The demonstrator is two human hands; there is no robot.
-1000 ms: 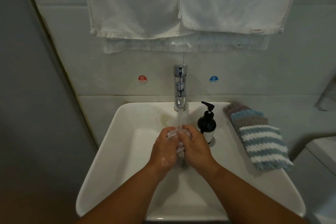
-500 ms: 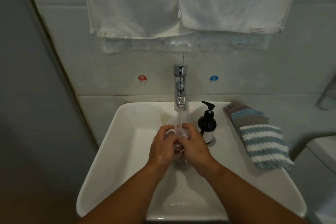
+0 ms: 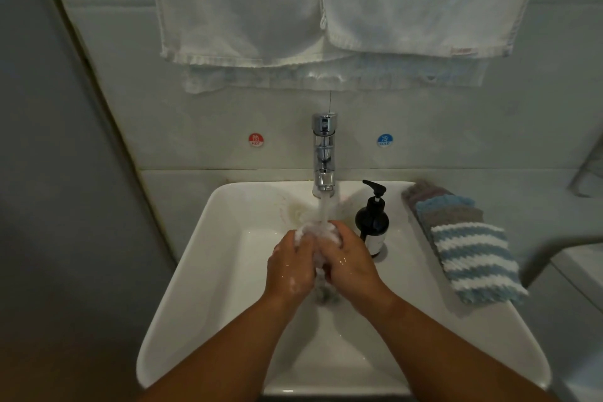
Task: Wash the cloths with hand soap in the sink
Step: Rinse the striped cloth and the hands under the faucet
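Observation:
A small white cloth is bunched between my left hand and my right hand, both closed on it over the middle of the white sink. Water runs from the chrome tap straight onto the top of the cloth. Soap suds sit on my left hand. A dark hand soap pump bottle stands on the sink's right side, just beyond my right hand. A stack of folded cloths, the top one blue and white striped, lies along the sink's right rim.
White towels hang on the wall above the tap. Red hot and blue cold stickers flank the tap. A grey wall closes the left side; a white ledge sits at the right.
Both hands have kept rubbing the cloth under the water, shifting slightly up and toward the tap. The cloth is more bunched at the top of my hands.

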